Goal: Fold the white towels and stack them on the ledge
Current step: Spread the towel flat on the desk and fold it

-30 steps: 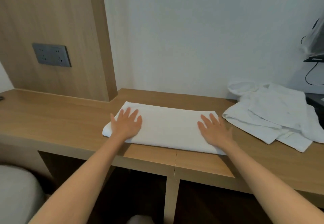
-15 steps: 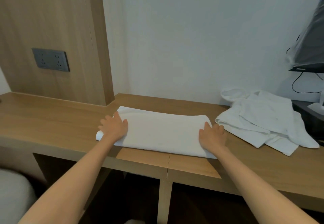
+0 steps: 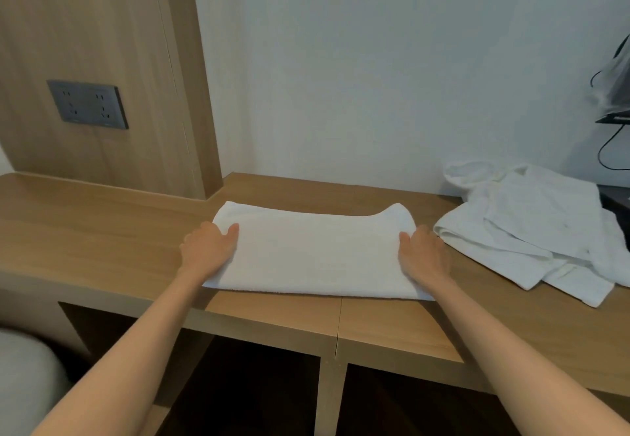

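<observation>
A folded white towel (image 3: 317, 251) lies across the middle of the wooden ledge (image 3: 102, 231). My left hand (image 3: 208, 248) grips its left end, thumb on top and fingers tucked under the edge. My right hand (image 3: 424, 254) grips the right end the same way. Both far corners of the towel are lifted a little off the wood, and its far edge sags between them. A loose heap of white towels (image 3: 531, 227) lies crumpled on the ledge to the right, apart from my hands.
A wood wall panel with a grey socket plate (image 3: 88, 104) rises at the left. A dark screen and black cable (image 3: 613, 118) hang at the far right, over a dark surface. Open cubbies sit under the ledge; a pale cushion (image 3: 27, 384) is at the lower left.
My hands went from lying flat on the towel to curling round its two ends. The towel's far corners have risen off the ledge.
</observation>
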